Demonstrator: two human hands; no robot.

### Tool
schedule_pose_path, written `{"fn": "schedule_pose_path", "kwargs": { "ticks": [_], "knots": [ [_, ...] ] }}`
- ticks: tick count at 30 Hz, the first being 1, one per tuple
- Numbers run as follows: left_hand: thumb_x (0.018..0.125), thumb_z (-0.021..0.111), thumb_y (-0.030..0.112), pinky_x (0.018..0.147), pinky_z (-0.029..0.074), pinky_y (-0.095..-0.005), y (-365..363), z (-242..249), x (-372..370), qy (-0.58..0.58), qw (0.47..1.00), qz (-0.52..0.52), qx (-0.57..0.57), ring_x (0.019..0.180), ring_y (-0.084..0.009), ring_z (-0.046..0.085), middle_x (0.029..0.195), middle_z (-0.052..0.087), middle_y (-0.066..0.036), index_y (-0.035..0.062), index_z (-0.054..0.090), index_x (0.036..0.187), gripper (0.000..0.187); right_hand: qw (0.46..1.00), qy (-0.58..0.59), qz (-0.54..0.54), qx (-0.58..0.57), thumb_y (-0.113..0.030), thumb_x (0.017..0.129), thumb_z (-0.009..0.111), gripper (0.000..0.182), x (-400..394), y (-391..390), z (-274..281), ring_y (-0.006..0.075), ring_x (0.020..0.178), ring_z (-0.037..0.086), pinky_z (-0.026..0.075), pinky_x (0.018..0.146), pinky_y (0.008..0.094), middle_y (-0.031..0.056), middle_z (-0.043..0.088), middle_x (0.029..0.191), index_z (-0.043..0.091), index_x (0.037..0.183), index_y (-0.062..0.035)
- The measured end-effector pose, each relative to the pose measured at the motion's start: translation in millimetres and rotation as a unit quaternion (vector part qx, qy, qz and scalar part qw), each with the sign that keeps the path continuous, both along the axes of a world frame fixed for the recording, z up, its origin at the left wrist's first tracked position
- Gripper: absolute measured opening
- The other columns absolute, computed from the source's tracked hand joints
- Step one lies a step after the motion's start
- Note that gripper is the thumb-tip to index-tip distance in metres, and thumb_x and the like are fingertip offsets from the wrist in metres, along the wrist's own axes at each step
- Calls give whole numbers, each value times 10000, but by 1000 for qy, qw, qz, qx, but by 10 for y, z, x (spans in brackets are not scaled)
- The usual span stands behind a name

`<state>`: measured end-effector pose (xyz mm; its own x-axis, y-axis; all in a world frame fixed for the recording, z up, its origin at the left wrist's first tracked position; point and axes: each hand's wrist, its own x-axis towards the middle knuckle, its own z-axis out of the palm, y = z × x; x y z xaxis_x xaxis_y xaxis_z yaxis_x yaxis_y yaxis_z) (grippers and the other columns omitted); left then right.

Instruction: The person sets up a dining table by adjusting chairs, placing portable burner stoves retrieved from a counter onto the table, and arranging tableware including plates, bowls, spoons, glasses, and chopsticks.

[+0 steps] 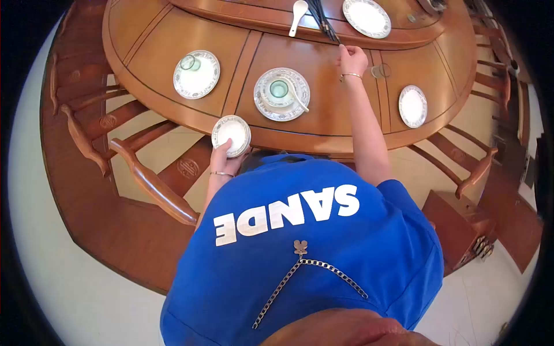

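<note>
My left hand (227, 160) grips a stack of small patterned plates (232, 131) by the near side, thumb on top, just off the table's front edge. Stretched forward, my right hand (352, 60) pinches the near ends of dark chopsticks (323, 22), which lie bundled on the raised turntable (254, 16). Beside the chopsticks rests a white spoon (298, 17). Directly before me a patterned plate (266, 111) carries a bowl, a greenish glass (279, 89) and a white spoon (299, 99).
At left, a plate (199, 83) has a glass (189, 62) on it. Another plate (412, 106) lies at right, with a clear glass (381, 71) nearby. A larger plate (367, 17) sits on the turntable. Wooden chairs (153, 181) surround the round table (329, 130).
</note>
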<state>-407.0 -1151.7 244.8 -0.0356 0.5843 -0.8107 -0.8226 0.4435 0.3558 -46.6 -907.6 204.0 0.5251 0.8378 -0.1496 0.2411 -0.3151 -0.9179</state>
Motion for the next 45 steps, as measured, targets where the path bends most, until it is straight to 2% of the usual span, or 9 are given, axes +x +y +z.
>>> {"fn": "schedule_pose_path", "kwargs": {
  "ticks": [17,20,21,28,32,35,37,39,45],
  "knots": [
    [908,497,2,963,474,-544,168,-17,1,22,998,-47,-21,1202,-369,517,1344,487,-159,131,373,1390,515,978,139,-152,-18,-99,866,641,229,842,-1137,-356,172,531,646,539,407,266,146,649,750,598,930,117],
    [903,502,-3,968,470,-550,178,3,6,24,998,-49,-25,1201,-372,519,1349,484,-159,132,372,1391,523,971,-176,-157,-46,-247,766,759,430,1094,-1024,-436,318,846,672,563,752,379,182,666,887,609,1009,75],
    [903,502,-3,968,470,-550,182,-9,5,25,998,-52,-24,1201,-372,519,1349,484,-159,132,372,1391,523,956,-247,-110,-118,-326,722,790,589,1091,-945,-155,373,1059,585,477,923,413,228,620,1092,569,1127,39],
    [877,483,-1,908,484,-594,187,-41,37,32,998,-37,-24,1193,-422,507,1339,479,-195,99,360,1397,543,935,-324,-19,-143,-320,724,783,751,1235,-458,-147,381,1137,524,458,952,442,255,462,1303,430,1298,11],
    [869,474,-21,883,488,-620,191,-42,41,11,999,-33,22,1167,-429,525,1330,476,-210,79,358,1391,544,917,-386,-79,-64,-276,768,739,656,831,-581,47,402,1136,510,451,943,454,237,460,1263,444,1286,-1],
    [865,511,-26,950,472,-553,260,86,148,66,994,-73,53,1188,-375,530,1313,510,-196,46,375,1387,544,922,-386,-8,34,-266,797,733,518,417,-816,35,311,974,608,513,805,400,197,579,1096,535,1184,16],
    [871,510,-29,927,499,-528,307,108,196,94,991,-82,50,1164,-357,554,1296,523,-195,33,381,1376,525,994,35,103,-22,-282,814,742,388,-159,-1045,413,181,728,632,515,608,320,125,651,839,633,1031,21],
    [875,525,-53,840,559,-443,410,73,336,160,978,-106,77,1051,-286,623,1202,580,-155,33,417,1324,469,970,91,217,-58,-319,808,759,375,-557,-1266,668,103,554,574,473,498,265,85,644,685,674,938,22],
    [857,587,-56,859,547,-340,641,158,797,192,949,-200,153,1033,-221,627,1164,607,-135,6,461,1291,456,941,62,315,-102,-334,795,758,400,-872,-1563,780,149,543,624,496,508,301,113,645,649,661,875,46]
  ]
}}
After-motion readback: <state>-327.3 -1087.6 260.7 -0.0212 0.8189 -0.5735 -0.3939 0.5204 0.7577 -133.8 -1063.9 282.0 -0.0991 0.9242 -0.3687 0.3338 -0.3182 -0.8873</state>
